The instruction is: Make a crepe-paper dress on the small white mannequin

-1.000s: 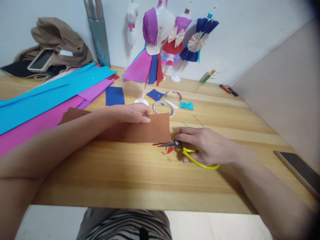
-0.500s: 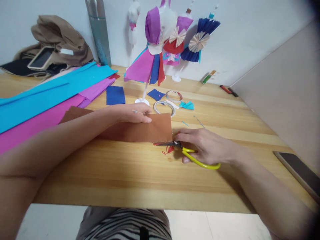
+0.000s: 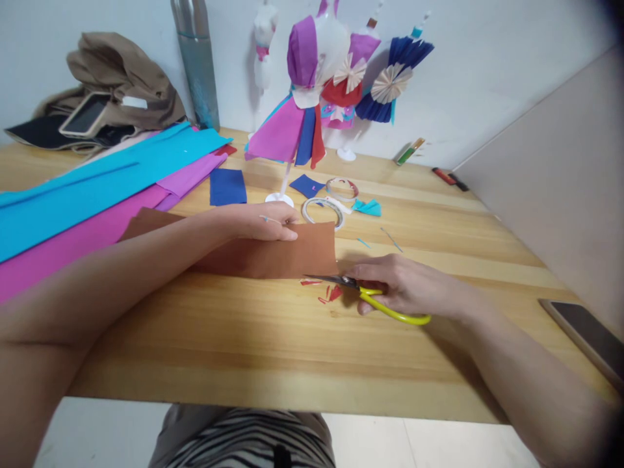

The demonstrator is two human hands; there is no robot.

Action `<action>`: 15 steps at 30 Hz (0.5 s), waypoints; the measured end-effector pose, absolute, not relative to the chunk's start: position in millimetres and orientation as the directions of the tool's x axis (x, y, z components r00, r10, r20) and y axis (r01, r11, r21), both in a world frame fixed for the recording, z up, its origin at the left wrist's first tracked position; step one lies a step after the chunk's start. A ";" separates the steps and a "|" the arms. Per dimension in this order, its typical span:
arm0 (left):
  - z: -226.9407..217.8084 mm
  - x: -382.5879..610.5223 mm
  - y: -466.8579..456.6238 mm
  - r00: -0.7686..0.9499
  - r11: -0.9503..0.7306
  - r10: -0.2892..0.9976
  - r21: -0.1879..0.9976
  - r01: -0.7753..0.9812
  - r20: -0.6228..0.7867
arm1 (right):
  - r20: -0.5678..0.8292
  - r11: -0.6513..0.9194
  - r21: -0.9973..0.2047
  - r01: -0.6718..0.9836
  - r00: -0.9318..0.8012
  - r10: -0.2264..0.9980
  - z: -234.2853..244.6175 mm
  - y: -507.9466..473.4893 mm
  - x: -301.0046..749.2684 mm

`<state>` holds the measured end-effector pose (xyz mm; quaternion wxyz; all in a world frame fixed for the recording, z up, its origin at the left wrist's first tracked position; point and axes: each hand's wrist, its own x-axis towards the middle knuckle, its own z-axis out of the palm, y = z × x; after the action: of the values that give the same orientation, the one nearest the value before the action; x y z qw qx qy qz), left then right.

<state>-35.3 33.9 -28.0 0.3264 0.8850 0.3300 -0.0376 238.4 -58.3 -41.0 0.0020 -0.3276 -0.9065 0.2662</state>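
The left hand [image 3: 275, 221] rests on a brown sheet [image 3: 312, 255] on the wooden table [image 3: 205, 357] (whether it grips, I can't tell), the right hand [image 3: 400, 283] gripping yellow-handled scissors [image 3: 350, 281] at the sheet's near edge.

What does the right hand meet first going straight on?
The brown sheet, likely at its near right corner; the scissors in the right hand point along its near edge. Blade height is unclear.
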 end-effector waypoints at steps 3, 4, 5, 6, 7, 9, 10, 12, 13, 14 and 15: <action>-26.3 -33.8 32.0 0.761 -0.560 0.577 0.535 0.633 -0.297 | -0.188 0.646 -0.462 0.607 -0.779 0.598 -39.2 -59.1 236.9; -25.5 -33.2 31.2 0.757 -0.557 0.581 0.532 0.638 -0.299 | -0.185 0.654 -0.444 0.612 -0.777 0.601 -38.7 -59.2 236.1; -24.7 -32.5 30.5 0.755 -0.555 0.583 0.532 0.639 -0.299 | -0.177 0.665 -0.424 0.615 -0.776 0.605 -38.3 -59.2 235.2; -24.0 -32.0 29.9 0.754 -0.552 0.585 0.534 0.640 -0.299 | -0.167 0.675 -0.404 0.618 -0.775 0.609 -38.0 -59.1 234.1; -23.4 -31.6 29.5 0.751 -0.548 0.588 0.536 0.642 -0.299 | -0.152 0.683 -0.388 0.618 -0.774 0.614 -37.7 -58.9 232.8; -22.7 -31.4 29.3 0.750 -0.542 0.589 0.542 0.642 -0.301 | -0.137 0.690 -0.375 0.619 -0.773 0.620 -37.1 -58.5 229.6; -22.7 -31.6 29.4 0.751 -0.540 0.586 0.544 0.642 -0.304 | -0.137 0.690 -0.375 0.619 -0.773 0.619 -36.6 -58.3 227.8; -23.2 -32.5 30.0 0.753 -0.540 0.582 0.545 0.641 -0.308 | -0.142 0.695 -0.375 0.614 -0.779 0.611 -35.3 -57.9 224.2; -23.9 -33.0 30.5 0.754 -0.542 0.581 0.545 0.640 -0.308 | -0.144 0.700 -0.371 0.610 -0.782 0.606 -34.6 -57.6 222.6; -24.7 -33.4 31.1 0.754 -0.545 0.580 0.542 0.640 -0.308 | -0.147 0.706 -0.365 0.607 -0.786 0.600 -33.9 -57.4 221.2; -25.6 -33.8 31.7 0.756 -0.548 0.578 0.542 0.638 -0.306 | -0.151 0.710 -0.360 0.605 -0.789 0.596 -33.3 -57.1 219.9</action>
<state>-33.8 31.7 -25.6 0.3262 0.8785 0.3461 -0.0457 219.9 -57.1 -33.3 -0.0116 -0.3249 -0.9246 0.1986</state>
